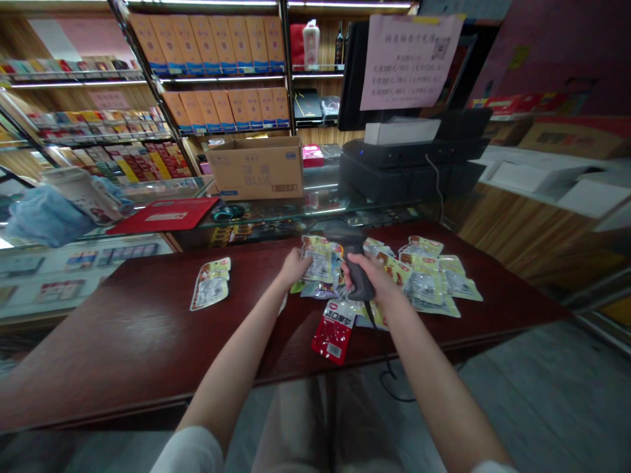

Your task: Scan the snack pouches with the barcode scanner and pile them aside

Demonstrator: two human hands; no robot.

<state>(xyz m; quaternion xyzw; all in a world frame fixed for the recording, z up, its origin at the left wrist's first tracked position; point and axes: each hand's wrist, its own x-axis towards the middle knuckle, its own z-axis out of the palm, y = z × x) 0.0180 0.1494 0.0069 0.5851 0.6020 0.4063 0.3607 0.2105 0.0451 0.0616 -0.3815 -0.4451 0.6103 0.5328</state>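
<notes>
My right hand (367, 274) is wrapped round the grip of a black barcode scanner (362, 279), its head towards my left hand. Between thumb and fingers my left hand (296, 266) grips a yellow-and-clear snack packet (318, 257) by its left edge. Beneath and around both hands lie more snack packets, partly covered by the scanner. A red snack packet (334, 335) rests in front of the scanner, near the table edge. To the right spreads a pile of similar yellow packets (426, 279). One single packet (211, 284) lies apart on the left.
The dark red table (148, 328) meets a glass counter bearing a cardboard box (254, 169), a red folder (165, 215) and a computer mouse (227, 213). A monitor (355, 79) with a paper notice stands behind. The scanner's cable (389, 381) hangs over the front edge.
</notes>
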